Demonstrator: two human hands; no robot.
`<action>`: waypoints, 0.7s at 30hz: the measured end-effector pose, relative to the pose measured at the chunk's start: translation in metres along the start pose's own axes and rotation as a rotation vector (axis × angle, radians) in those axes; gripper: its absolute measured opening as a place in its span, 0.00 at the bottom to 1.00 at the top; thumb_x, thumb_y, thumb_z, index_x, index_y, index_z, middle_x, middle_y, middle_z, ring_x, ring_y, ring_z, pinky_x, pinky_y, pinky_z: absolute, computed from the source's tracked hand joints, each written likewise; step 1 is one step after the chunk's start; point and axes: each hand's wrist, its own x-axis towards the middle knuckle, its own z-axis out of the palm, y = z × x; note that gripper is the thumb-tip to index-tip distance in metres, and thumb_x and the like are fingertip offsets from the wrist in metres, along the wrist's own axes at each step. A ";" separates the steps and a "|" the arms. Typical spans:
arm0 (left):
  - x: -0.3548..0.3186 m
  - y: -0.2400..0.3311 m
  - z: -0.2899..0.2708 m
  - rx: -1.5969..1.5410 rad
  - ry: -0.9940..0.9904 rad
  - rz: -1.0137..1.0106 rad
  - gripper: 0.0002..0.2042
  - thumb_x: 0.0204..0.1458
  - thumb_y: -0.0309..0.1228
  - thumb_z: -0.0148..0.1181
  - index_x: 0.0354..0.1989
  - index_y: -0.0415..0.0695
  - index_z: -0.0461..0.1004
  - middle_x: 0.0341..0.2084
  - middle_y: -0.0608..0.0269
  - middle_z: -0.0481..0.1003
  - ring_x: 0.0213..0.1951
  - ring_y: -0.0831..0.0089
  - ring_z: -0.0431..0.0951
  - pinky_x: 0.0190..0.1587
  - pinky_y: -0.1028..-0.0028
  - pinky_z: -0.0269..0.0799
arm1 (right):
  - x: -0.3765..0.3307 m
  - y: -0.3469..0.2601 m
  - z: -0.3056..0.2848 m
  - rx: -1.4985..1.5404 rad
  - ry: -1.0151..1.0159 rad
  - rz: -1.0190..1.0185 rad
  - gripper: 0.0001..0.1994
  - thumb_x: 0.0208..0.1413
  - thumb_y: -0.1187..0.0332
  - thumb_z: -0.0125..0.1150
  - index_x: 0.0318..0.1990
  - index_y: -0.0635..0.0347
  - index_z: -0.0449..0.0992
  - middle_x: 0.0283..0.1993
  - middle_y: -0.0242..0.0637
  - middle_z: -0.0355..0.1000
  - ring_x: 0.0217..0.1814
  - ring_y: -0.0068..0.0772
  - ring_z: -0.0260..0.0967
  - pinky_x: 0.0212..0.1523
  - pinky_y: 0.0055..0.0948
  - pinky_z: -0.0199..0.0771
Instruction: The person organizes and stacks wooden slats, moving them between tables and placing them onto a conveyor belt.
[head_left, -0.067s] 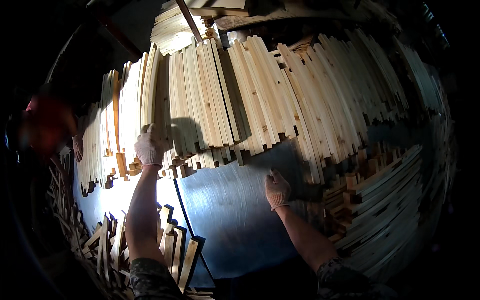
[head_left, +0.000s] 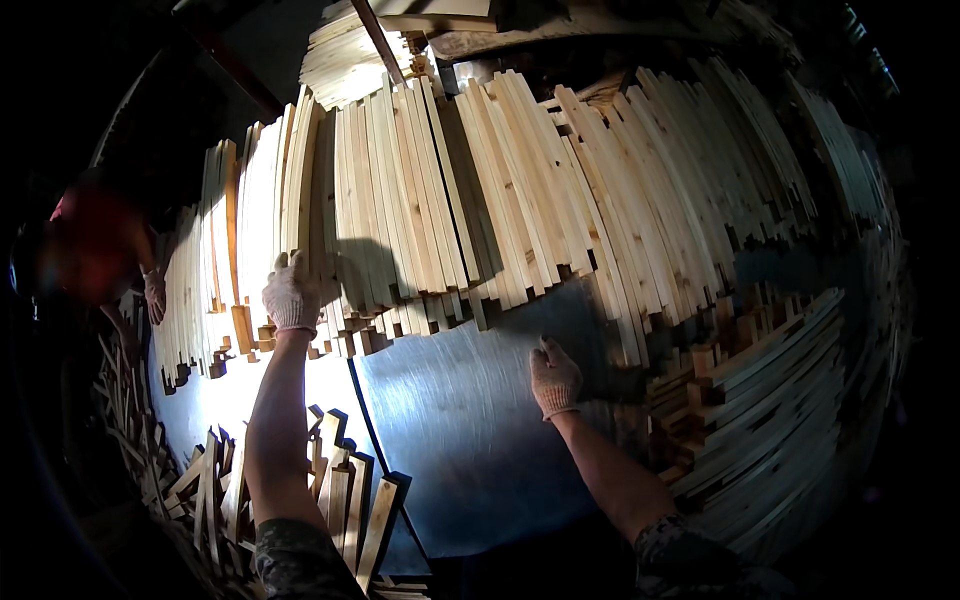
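Observation:
Long pale wooden strips (head_left: 400, 190) lie side by side in a wide row across the metal table (head_left: 450, 410). My left hand (head_left: 291, 296), in a light knitted glove, is over the near ends of the strips left of centre. Its fingers reach forward, slightly apart, and I see no strip held in them; its underside is hidden. Above the bare metal to the right, my right hand (head_left: 555, 380), gloved too, has its fingers curled in with the thumb side up. Nothing shows in it, and it is apart from the strips.
A heap of loose strips (head_left: 350, 510) stands at the near left. More strips (head_left: 770, 410) are stacked at the right. A person in red (head_left: 95, 240) is at the far left, one gloved hand (head_left: 155, 297) by the row. A dark post (head_left: 380, 40) rises behind.
My left hand has shifted slightly to the left over the strip ends. My right hand and the row of strips look unmoved.

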 end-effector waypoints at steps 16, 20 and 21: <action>-0.020 -0.025 0.048 0.184 0.290 0.080 0.31 0.59 0.36 0.59 0.74 0.49 0.66 0.71 0.52 0.67 0.72 0.52 0.65 0.74 0.50 0.56 | 0.002 0.008 0.008 0.082 0.042 0.069 0.19 0.66 0.58 0.62 0.55 0.64 0.82 0.49 0.53 0.82 0.53 0.50 0.81 0.58 0.37 0.78; -0.017 -0.017 0.044 0.203 0.241 0.211 0.30 0.58 0.37 0.60 0.71 0.44 0.68 0.69 0.53 0.68 0.70 0.54 0.66 0.69 0.51 0.60 | 0.001 0.001 0.007 0.042 0.092 0.002 0.19 0.66 0.59 0.61 0.56 0.62 0.82 0.49 0.53 0.82 0.53 0.50 0.81 0.58 0.36 0.77; -0.019 -0.007 0.035 0.146 0.164 0.223 0.30 0.58 0.37 0.61 0.70 0.43 0.68 0.68 0.54 0.69 0.70 0.55 0.67 0.68 0.51 0.61 | 0.001 -0.004 0.005 0.011 0.109 -0.026 0.19 0.66 0.59 0.61 0.57 0.61 0.82 0.49 0.53 0.82 0.53 0.49 0.81 0.57 0.36 0.77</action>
